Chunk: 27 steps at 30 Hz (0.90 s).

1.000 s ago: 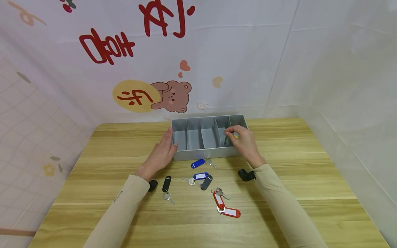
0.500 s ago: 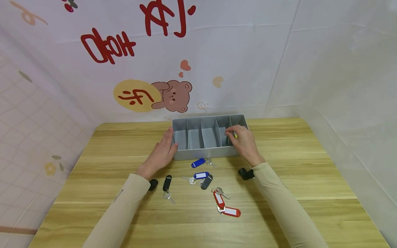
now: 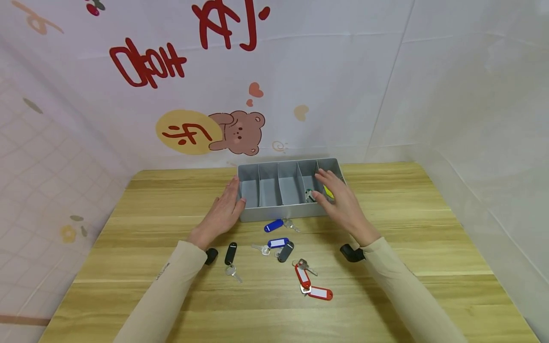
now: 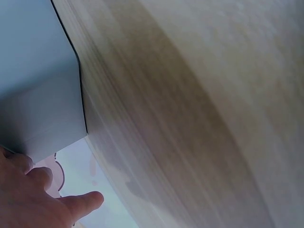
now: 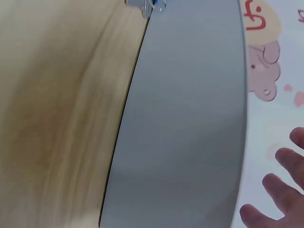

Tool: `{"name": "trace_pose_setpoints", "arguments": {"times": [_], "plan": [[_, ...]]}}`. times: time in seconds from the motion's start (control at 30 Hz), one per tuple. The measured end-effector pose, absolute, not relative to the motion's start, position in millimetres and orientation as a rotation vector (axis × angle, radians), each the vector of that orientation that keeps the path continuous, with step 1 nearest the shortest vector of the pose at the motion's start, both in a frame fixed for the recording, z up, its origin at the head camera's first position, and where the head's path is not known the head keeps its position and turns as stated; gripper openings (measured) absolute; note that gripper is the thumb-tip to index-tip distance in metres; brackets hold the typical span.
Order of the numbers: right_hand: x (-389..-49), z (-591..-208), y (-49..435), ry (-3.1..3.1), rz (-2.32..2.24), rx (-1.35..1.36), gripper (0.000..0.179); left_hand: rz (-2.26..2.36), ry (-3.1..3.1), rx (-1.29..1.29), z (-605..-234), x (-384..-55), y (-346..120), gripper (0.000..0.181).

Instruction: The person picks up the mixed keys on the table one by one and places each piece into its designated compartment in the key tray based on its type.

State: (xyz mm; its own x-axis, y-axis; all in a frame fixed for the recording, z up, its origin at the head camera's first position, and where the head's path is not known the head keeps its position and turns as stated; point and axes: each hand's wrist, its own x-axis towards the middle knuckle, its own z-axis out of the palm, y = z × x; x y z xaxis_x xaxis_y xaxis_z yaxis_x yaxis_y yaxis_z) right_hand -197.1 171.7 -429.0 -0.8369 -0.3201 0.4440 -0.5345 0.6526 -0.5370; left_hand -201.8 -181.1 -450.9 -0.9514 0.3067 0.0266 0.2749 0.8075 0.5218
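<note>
A grey divided tray [image 3: 274, 212] stands against the back wall, its long side facing me. My left hand [image 3: 219, 213] rests along its left end, fingers extended; in the left wrist view those fingertips [image 4: 88, 203] lie by the tray's corner. Over the two right-hand compartments my right hand [image 3: 344, 205] hovers with fingers spread and nothing in them. A key with a green tag [image 3: 309, 194] lies in the fourth compartment from the left, partly hidden by the right thumb. In the rightmost one a yellow key tag [image 3: 328, 191] shows beside the fingers.
In front of the tray lie tagged keys: a blue tag [image 3: 273, 226], a second blue tag [image 3: 278, 243] overlapping a dark grey tag [image 3: 286, 252], a black tag [image 3: 230, 253], and two red tags [image 3: 302, 276]. Black wrist devices [image 3: 351, 253] sit by both sleeves.
My right hand has let go of the green-tagged key, which now lies in the fourth compartment. Its fingers have spread and it has drawn slightly right. My left hand has stayed put.
</note>
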Motion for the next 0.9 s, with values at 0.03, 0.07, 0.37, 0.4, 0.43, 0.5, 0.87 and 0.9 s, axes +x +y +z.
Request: {"name": "trace_pose_setpoints", "arguments": {"times": [0.03,0.07,0.37,0.4,0.43,0.5,0.87,0.9], "plan": [[-192.6,-427.9,173.3,-2.558,0.984,0.695,0.056,0.835,2.929,0.473,-450.8,-201.5,-181.1,0.07],[-188.3,-427.2,175.0,-2.559,0.988,0.708,0.057,0.837,2.928,0.474,-450.7,-201.2,-181.2,0.07],[-157.6,-418.5,187.1,-2.584,1.0,0.802,0.06,0.825,2.924,0.481,-448.4,-200.9,-182.9,0.071],[-154.8,-417.3,188.1,-2.588,1.004,0.813,0.06,0.821,2.926,0.482,-448.6,-201.4,-183.0,0.071],[-152.2,-416.3,189.0,-2.592,1.007,0.824,0.06,0.818,2.929,0.484,-448.9,-201.7,-183.1,0.071],[-146.7,-414.9,191.0,-2.605,1.004,0.845,0.06,0.818,2.934,0.487,-449.1,-202.5,-183.4,0.071],[-120.2,-416.7,197.1,-2.676,1.017,0.943,0.064,0.816,2.935,0.495,-452.1,-203.8,-182.1,0.07],[-118.4,-417.4,197.0,-2.677,1.022,0.955,0.064,0.814,2.935,0.494,-452.6,-204.0,-182.0,0.07]]}}
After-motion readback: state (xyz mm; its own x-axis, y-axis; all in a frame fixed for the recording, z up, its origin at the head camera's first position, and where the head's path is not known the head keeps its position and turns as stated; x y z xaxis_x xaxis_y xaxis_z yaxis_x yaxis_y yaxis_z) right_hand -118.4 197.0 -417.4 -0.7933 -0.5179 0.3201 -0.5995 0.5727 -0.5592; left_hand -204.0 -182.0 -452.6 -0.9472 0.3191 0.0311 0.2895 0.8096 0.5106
